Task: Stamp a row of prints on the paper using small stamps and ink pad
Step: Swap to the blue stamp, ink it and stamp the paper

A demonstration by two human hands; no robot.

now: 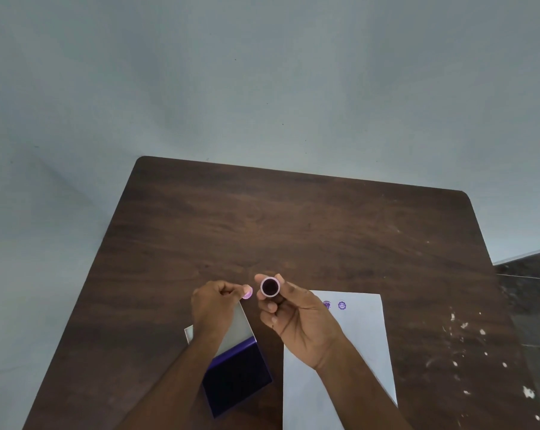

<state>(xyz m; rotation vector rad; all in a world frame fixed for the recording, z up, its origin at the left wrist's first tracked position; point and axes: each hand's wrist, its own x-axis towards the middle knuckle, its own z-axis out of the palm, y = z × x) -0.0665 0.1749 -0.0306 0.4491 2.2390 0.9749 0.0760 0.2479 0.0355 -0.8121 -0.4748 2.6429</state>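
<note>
Holding a small round stamp (270,287) above the dark wooden tabletop (293,225), the right hand (296,318) has its thumb and fingers curled around the stamp body, and the dark round end with a pale pink rim is turned up toward the camera. Just to the left of this hand, the left hand (214,305) pinches a small pink-purple cap (247,293) between thumb and forefinger, with its other fingers curled in; the cap is close beside the stamp but apart from it. Under the left hand and its forearm lies the open ink pad (236,383), with its grey lid (236,332) folded back on the far side and its dark blue-purple ink surface on the near side. Under the right hand and forearm lies the white paper (365,342), flat on the tabletop. Two small purple prints are on the paper near its far edge, just to the right of the right hand: one print (342,305) is fully visible, and the other print (326,304) is partly hidden behind the hand. White flecks (467,342) mark the tabletop well to the right of the paper.
</note>
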